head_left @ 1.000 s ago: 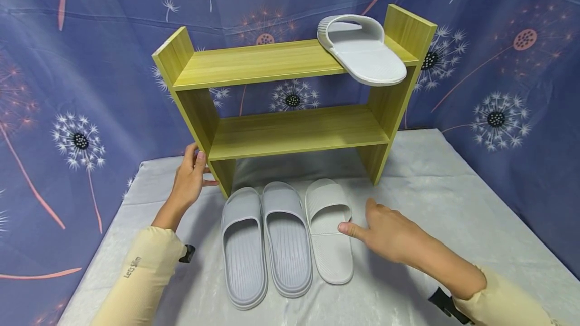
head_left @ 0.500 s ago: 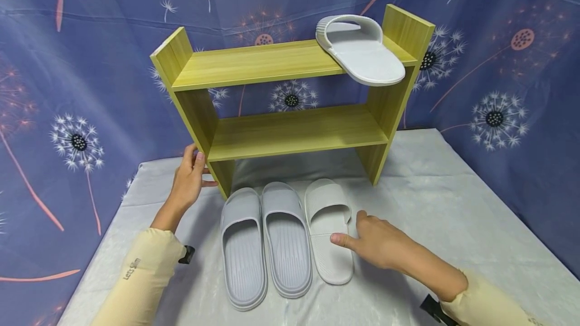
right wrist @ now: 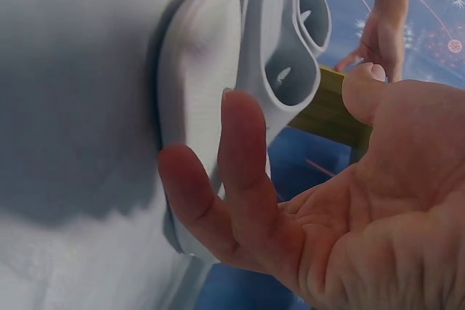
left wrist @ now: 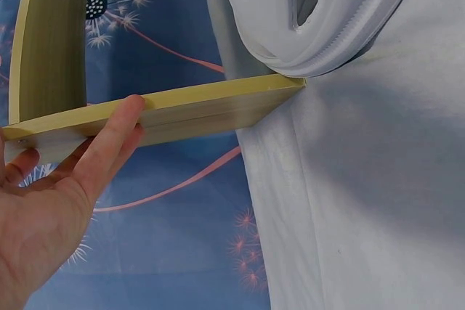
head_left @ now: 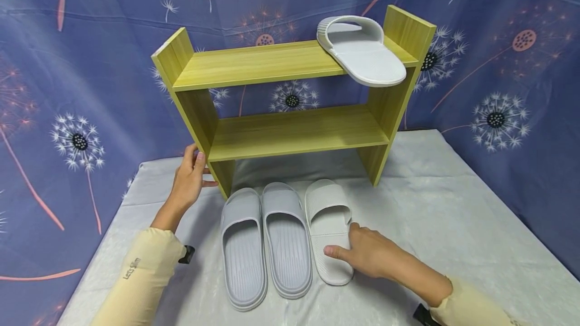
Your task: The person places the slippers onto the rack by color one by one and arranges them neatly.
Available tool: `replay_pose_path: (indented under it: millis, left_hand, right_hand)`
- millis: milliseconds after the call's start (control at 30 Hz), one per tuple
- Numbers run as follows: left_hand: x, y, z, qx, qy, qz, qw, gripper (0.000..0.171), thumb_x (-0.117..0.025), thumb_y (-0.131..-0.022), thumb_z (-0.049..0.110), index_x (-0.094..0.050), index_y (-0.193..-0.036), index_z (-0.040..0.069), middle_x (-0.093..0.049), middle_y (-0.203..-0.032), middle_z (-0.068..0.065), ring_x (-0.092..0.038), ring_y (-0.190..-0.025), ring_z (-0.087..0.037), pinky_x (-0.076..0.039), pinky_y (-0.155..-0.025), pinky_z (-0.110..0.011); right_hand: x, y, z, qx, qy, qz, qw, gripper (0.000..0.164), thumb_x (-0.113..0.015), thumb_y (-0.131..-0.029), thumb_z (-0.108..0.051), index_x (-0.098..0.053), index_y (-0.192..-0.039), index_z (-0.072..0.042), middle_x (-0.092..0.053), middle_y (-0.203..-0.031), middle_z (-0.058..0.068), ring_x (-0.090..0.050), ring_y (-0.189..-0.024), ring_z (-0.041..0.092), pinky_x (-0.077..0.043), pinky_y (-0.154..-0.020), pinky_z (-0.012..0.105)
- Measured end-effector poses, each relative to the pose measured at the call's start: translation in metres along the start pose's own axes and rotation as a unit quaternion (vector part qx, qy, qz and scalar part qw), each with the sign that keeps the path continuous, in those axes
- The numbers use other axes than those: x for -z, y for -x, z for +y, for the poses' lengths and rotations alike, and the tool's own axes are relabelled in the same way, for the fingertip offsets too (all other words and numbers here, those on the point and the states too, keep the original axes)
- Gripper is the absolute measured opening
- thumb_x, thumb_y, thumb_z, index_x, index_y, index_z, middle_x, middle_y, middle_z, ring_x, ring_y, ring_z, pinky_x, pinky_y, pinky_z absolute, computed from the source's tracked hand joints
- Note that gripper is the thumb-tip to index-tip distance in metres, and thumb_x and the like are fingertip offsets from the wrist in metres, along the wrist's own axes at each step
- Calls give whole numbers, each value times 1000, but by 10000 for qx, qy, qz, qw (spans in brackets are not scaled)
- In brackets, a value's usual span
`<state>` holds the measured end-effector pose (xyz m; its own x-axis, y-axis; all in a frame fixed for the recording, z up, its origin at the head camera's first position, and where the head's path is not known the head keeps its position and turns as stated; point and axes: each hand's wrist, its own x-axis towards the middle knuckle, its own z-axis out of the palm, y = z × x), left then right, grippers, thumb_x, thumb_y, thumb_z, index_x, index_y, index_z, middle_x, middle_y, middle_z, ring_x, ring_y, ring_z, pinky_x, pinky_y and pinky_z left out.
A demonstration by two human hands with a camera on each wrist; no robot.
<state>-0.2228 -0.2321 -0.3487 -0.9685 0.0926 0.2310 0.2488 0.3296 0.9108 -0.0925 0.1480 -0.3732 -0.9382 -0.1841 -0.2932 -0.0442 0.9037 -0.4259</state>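
Observation:
In the head view, a white slide slipper lies on the cloth with its toe toward the shoe rack. My right hand is at its right edge, thumb above the footbed and fingers alongside. The right wrist view shows these fingers loosely bent in front of the slipper, not closed round it. Left of it two grey slippers lie side by side. My left hand touches the rack's left side panel; in the left wrist view its fingers lie nearly straight against the board.
Another white slipper sits on the right of the rack's top shelf, its heel overhanging the front edge. Pale cloth covers the table. A blue dandelion-print curtain hangs behind and at both sides.
My right hand has moved left and toward me, from beside the white slipper's strap to the edge of its footbed. The left hand, rack and slippers keep their places.

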Motion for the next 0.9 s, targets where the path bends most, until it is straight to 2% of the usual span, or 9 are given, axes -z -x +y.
replay_pose_path:
  millis: [100, 200, 267, 333, 633, 800, 900]
  left_hand:
    - [0, -3, -9, -13, -38, 30, 10000, 51, -30, -103, 43, -25, -149, 20, -44, -130, -25, -56, -103, -47, -61, -69, -50]
    - [0, -4, -12, -34, -72, 60, 9999, 52, -31, -103, 45, -26, -149, 21, -44, -130, -22, -57, -102, -45, -61, -68, -48]
    - [0, -4, -13, -60, -110, 63, 9999, 52, -31, -102, 46, -26, -149, 22, -44, -130, -21, -57, -102, -44, -61, -68, -48]
    - [0, -4, -13, -71, -108, 77, 9999, 52, -31, -102, 46, -26, -148, 22, -44, -130, -21, -57, -101, -44, -61, -68, -49]
    - [0, -4, -9, -8, -25, 46, 10000, 50, -31, -103, 42, -26, -149, 21, -44, -132, -22, -56, -103, -46, -60, -69, -52]
    - [-1, 2, 6, -17, 43, 9, 10000, 48, -30, -105, 35, -25, -147, 12, -43, -128, -28, -54, -103, -52, -57, -72, -59]
    - [-3, 6, 17, -22, 60, 27, 10000, 47, -29, -106, 33, -26, -146, 7, -43, -125, -30, -53, -103, -54, -56, -73, -60]
  right_hand:
    - [-5, -2, 1, -39, -9, -36, 10000, 103, -58, -78, -73, -45, -123, 19, -61, -107, 27, -62, -98, 36, -52, -80, 53]
    - [-11, -3, 3, -110, -86, -73, 9999, 100, -59, -78, -72, -47, -119, 17, -62, -97, 22, -63, -77, 28, -54, -69, 44]
    - [-14, -4, 3, -142, -141, -73, 9998, 96, -60, -78, -71, -49, -115, 16, -60, -88, 17, -59, -63, 22, -52, -62, 38]
    - [-16, -5, 3, -147, -177, -68, 9997, 92, -61, -78, -70, -50, -113, 15, -57, -83, 14, -54, -55, 20, -49, -58, 35]
    - [-24, -9, 4, -82, 51, 19, 10000, 86, -61, -79, -69, -53, -106, 12, -57, -80, 12, -54, -65, 23, -50, -61, 37]
    - [-26, -10, 3, -65, -8, 53, 10000, 83, -62, -80, -68, -54, -103, 12, -56, -77, 12, -54, -63, 23, -49, -58, 38]
    - [-28, -11, 3, -28, -52, 146, 9999, 82, -64, -79, -67, -54, -102, 12, -58, -80, 14, -56, -66, 25, -51, -60, 42]
